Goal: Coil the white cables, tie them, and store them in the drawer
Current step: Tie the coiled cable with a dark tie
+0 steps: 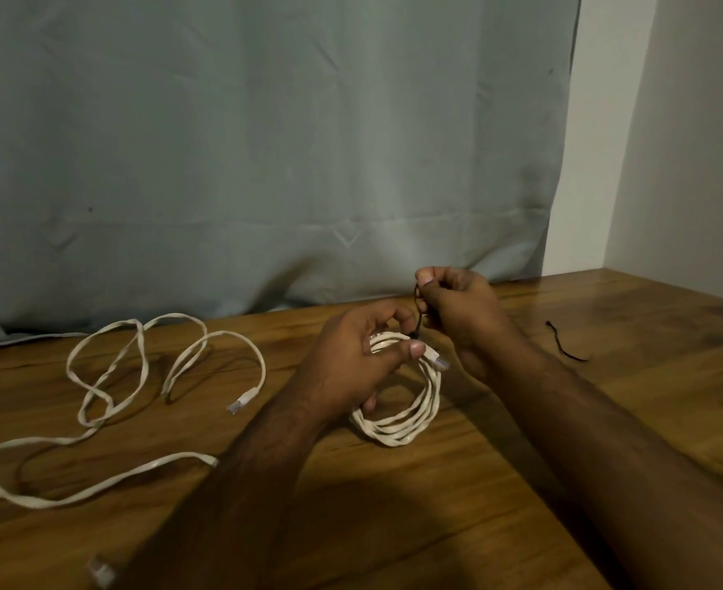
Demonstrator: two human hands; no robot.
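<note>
A loose flat white cable (108, 376) sprawls on the brown wooden table (436, 504), not yet coiled. The left hand (351, 364) grips the coiled white cable (398, 423) just above the table; the right hand (457, 304) pinches what seems a thin black tie (417, 310). If this grip loosens before the tie is tight, the loops may spring apart.

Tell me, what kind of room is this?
Probably a room in a home, though I can't be sure. There is a wooden table, a grey-blue curtain hanging behind it, and a plain white wall in the corner.
</note>
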